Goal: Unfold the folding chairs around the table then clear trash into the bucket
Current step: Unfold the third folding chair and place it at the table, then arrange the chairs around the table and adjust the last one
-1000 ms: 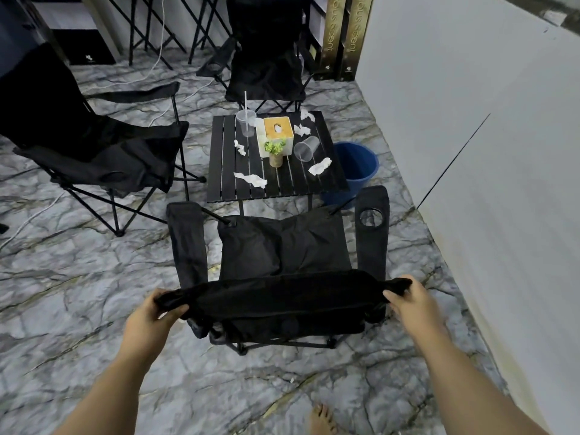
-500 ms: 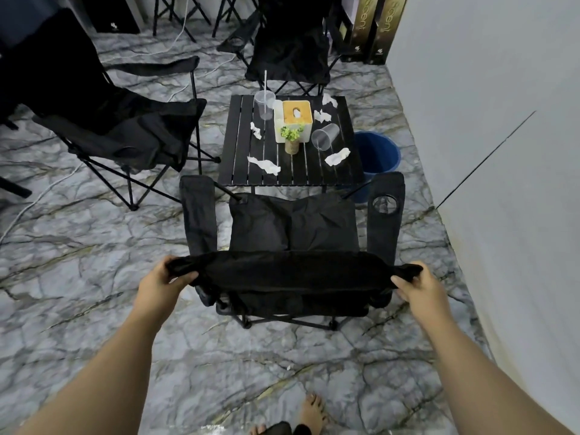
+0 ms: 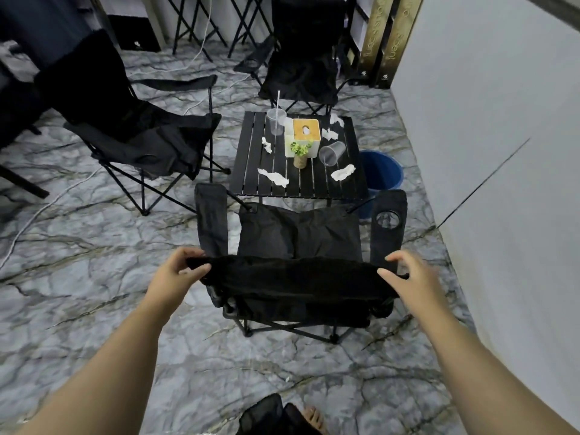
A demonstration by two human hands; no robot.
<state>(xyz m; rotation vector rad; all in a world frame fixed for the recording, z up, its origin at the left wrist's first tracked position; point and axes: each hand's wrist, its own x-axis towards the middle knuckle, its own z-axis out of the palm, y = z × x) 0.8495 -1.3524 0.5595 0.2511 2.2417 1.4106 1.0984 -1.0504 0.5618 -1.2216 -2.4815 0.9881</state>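
A black folding chair [image 3: 298, 237] stands unfolded in front of me, facing the black slatted table [image 3: 251, 171]. My left hand [image 3: 177, 273] holds the left top corner of its backrest. My right hand [image 3: 409, 274] curls loosely over the right top corner. On the table lie crumpled tissues [image 3: 273, 178], an upright plastic cup with a straw [image 3: 276, 121] and a tipped plastic cup [image 3: 331, 153]. A blue bucket [image 3: 392, 166] stands on the floor at the table's right side, partly behind the chair's armrest.
Two more unfolded black chairs stand at the table's left [image 3: 141, 139] and far side [image 3: 301, 70]. A tissue box [image 3: 303, 133] and a small potted plant [image 3: 299, 152] sit mid-table. A white wall [image 3: 502, 152] runs close on the right. Cables cross the marble floor at left.
The chair has come nearer to the table, and my view has shifted forward with it. The fingers of my right hand have loosened on the backrest corner.
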